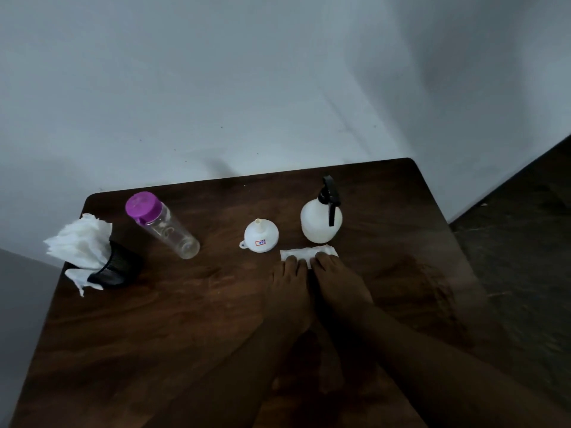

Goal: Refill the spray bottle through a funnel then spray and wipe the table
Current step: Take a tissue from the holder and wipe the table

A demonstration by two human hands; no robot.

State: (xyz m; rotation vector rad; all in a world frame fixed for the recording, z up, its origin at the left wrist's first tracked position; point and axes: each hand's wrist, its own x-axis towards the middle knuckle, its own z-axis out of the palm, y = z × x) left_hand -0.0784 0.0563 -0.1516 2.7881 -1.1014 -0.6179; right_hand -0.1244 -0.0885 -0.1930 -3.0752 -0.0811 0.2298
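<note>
Both hands lie side by side on a dark, wood-grained table (154, 335) with rounded corners. The left hand (290, 284) and the right hand (338, 282) are flat, with fingers straight and close together. Their fingertips press down on a folded white tissue (309, 253), a thin, soft rectangle lying flat; neither hand curls round anything.

Just beyond the tissue stands the spray bottle (319, 225), a squat, rounded body of milky plastic topped by a black trigger head. To its left, close but apart, the funnel (261, 237) sits mouth down with its short spout pointing up. It is smooth white plastic with a small loop tab at the rim and a little sticker on its side.

Further left is a tall, clear cylindrical water bottle (168, 231) with a purple cap. Near the table's left edge, a black mesh holder (119, 267) is stuffed with crumpled white paper napkins (82, 245)
</note>
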